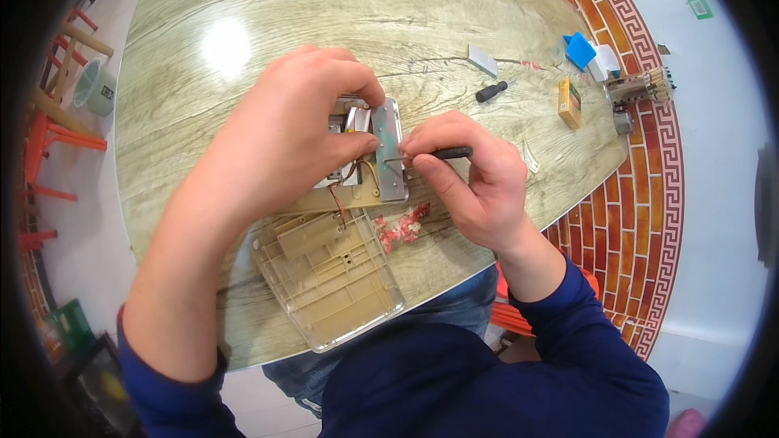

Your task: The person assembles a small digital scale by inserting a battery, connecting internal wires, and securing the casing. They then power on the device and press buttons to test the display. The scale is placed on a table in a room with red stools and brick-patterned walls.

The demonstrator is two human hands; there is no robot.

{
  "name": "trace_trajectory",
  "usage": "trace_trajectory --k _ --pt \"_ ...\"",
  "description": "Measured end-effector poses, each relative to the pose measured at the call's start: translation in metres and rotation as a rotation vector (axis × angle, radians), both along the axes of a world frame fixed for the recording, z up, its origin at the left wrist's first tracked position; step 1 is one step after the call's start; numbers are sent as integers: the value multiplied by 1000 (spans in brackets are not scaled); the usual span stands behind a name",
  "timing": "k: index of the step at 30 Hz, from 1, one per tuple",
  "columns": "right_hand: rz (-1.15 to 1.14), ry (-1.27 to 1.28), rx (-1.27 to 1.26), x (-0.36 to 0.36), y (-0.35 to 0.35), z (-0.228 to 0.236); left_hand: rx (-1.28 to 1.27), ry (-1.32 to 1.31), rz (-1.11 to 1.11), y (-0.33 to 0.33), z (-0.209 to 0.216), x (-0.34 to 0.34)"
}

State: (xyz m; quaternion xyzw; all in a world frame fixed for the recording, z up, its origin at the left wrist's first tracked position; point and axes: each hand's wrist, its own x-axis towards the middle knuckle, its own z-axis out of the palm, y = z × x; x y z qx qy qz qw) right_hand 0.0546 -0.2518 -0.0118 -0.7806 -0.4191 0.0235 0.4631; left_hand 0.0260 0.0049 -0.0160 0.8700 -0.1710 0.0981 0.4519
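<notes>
An opened electronic device (349, 197) with a pale plastic housing lies on the table in front of me. A grey metal plate (390, 146) with small studs runs along its right side. My left hand (304, 109) presses thumb and fingers against this plate and covers part of the inside. In my right hand (479, 174) is a screwdriver (450, 152) with a black handle, its thin shaft lying over the plate. Whether the tip touches a screw cannot be made out. Thin wires link the device to a ribbed, yellowed plastic cover (337, 284) near the table's front edge.
Farther right on the wood-patterned table (268, 0) lie a black short-handled tool (491, 92), a grey block (482, 60), a small yellow box (570, 104) and a blue object (579, 51). Red stools (49, 146) and a bin (95, 88) stand at left.
</notes>
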Motion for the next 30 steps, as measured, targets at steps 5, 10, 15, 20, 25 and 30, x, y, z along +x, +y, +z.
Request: trace_trajectory --k 5,10,15,20,25,30 --pt "97 -170 -354 15 11 48 60 -39 -47 7 -3 1" --pt "280 -405 -548 24 31 76 46 -73 -81 12 -10 2" --pt "358 -473 -626 29 35 81 19 -123 -61 12 -15 3" --pt "236 -332 -485 28 27 67 -5 -85 -66 11 -16 2" --pt "85 -261 -378 20 11 47 29 -34 -64 11 -15 3" --pt "24 -250 -318 12 8 27 51 -26 -64 11 -11 2"
